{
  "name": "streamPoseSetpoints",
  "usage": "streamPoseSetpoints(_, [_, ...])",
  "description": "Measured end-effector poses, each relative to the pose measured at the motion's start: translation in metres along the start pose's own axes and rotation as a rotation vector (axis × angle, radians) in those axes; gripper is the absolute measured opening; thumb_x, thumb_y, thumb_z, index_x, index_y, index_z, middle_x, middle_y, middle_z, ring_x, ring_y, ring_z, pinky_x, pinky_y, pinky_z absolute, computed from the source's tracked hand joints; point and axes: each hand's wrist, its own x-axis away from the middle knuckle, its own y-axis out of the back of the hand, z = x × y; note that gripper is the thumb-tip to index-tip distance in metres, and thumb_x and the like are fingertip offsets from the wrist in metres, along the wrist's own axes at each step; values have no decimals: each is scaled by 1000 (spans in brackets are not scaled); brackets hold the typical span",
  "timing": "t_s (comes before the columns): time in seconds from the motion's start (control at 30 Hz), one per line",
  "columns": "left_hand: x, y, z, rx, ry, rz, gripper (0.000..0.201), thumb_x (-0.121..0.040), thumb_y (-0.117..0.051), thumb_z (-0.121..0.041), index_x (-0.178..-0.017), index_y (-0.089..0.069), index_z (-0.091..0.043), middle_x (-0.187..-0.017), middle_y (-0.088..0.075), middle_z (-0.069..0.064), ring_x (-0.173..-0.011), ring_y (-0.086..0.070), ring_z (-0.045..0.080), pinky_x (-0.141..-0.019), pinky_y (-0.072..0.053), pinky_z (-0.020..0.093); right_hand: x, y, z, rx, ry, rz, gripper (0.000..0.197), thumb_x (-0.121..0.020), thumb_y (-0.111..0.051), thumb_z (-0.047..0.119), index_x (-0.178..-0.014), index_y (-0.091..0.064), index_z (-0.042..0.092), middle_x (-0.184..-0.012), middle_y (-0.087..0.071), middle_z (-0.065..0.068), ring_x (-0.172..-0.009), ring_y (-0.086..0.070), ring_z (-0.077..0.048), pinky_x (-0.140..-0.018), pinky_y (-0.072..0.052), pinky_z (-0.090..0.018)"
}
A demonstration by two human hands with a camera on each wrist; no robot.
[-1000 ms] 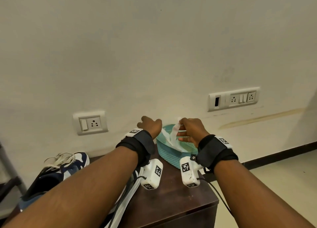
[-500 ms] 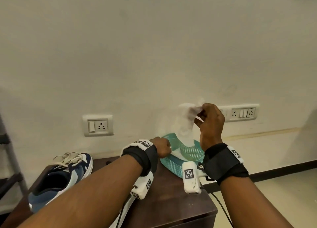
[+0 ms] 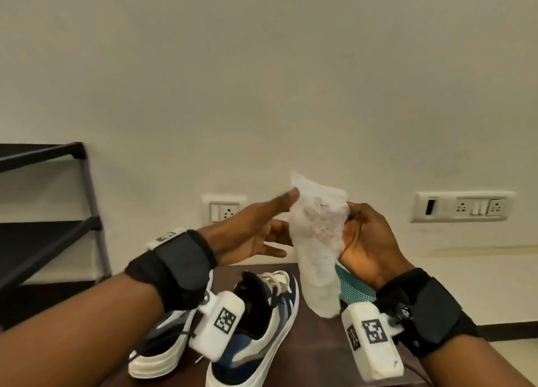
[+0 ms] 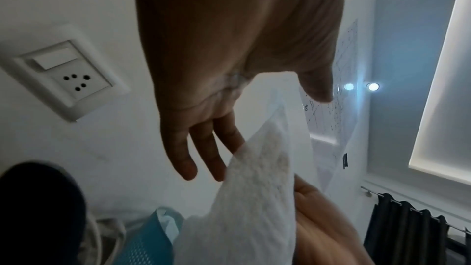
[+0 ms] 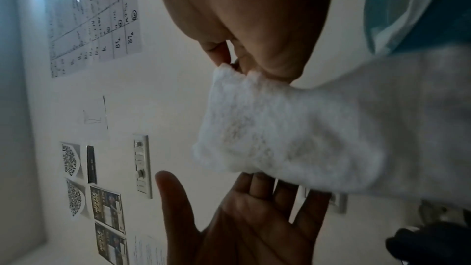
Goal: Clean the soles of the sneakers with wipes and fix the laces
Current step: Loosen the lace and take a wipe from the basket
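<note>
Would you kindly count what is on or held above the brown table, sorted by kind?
Sneakers: 2 (one at front, one partly behind the left arm)
Wipes: 1, pinched by the right hand
Teal baskets: 1
Total: 4

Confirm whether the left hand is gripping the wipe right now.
No: the left hand is open with straight fingers beside the wipe, which the right hand pinches.

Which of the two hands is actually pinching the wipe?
The right hand: its fingertips pinch the wipe at the top edge. The left hand is spread flat, fingers straight, beside the wipe, not gripping it.
</note>
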Motion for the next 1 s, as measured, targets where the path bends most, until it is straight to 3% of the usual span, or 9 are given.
streamPoseSetpoints(0.07, [13,-2,12,-26,-20,-34,70,-89,-59,-66,-133,-63,-12,-124,-71,18,-111,-67,29,-111,-43,51,-3,-1,-10,2,-64,-87,46,-97,-37,18,-134,-56,-3,-130,-62,-26,-114,-66,-36,-93,-53,-53])
streamPoseSetpoints(0.17, [23,-6,29,-93,-22,-35,69,-77,-75,-59,-129,-63,-16,-118,-74,11,-106,-70,23,-105,-48,45,-9,-6,-23,31,-118,-184,42,-98,-36,15,-125,-59,-7,-114,-69,-27,-87,-74,-36,-72,-60,-52])
streamPoseSetpoints(0.27, [24,-11,41,-2,-39,-85,54,-80,-85,-21,-129,-62,-17,-112,-76,15,-108,-73,30,-105,-51,52,-12,-10,-30,65,-118,-260,37,-101,-34,15,-112,-60,-8,-92,-73,-26,-73,-74,-36,-56,-61,-47])
streamPoseSetpoints(0.37, [18,-8,51,90,-84,-203,63,-80,-80,-5,-135,-52,-15,-107,-76,19,-102,-74,35,-97,-56,54,-22,-4,-35,245,-74,-383,28,-100,-38,13,-114,-58,0,-96,-69,-18,-79,-69,-33,-65,-60,-38])
streamPoseSetpoints(0.5, [16,2,60,-23,-166,-304,82,-83,-81,-9,-147,-34,-28,-107,-78,12,-99,-75,33,-94,-57,57,-25,6,-35,936,163,-458,29,-95,-62,34,-118,-58,16,-118,-63,-4,-98,-64,-20,-76,-55,-37])
streamPoseSetpoints(0.6, [19,9,64,-106,-205,-293,85,-79,-85,-17,-145,-35,-35,-107,-77,12,-100,-74,32,-95,-57,55,-9,-5,-33,1176,307,-134,54,-83,-72,53,-128,-60,27,-126,-66,10,-116,-62,-7,-95,-51,-31])
streamPoseSetpoints(0.73, [28,11,61,-256,-295,-267,71,-84,-81,-9,-141,-46,-33,-97,-77,8,-92,-75,24,-83,-61,40,12,-12,-47,1170,-11,231,52,-84,-76,39,-131,-60,22,-119,-73,3,-111,-69,-13,-95,-55,-31])
streamPoseSetpoints(0.87, [35,15,58,-347,-332,-350,55,-84,-80,-9,-130,-58,-29,-91,-76,8,-87,-74,24,-83,-62,40,18,-6,-50,1275,-47,237,27,-82,-79,22,-103,-76,6,-99,-76,-14,-95,-72,-36,-91,-54,-55])
streamPoseSetpoints(1.0, [37,22,58,-325,-312,-484,49,-84,-80,-36,-129,-60,-30,-104,-71,0,-92,-71,18,-76,-60,26,22,-4,-45,1184,-4,179,26,-86,-73,25,-98,-76,2,-97,-75,-20,-95,-70,-42,-91,-53,-56])
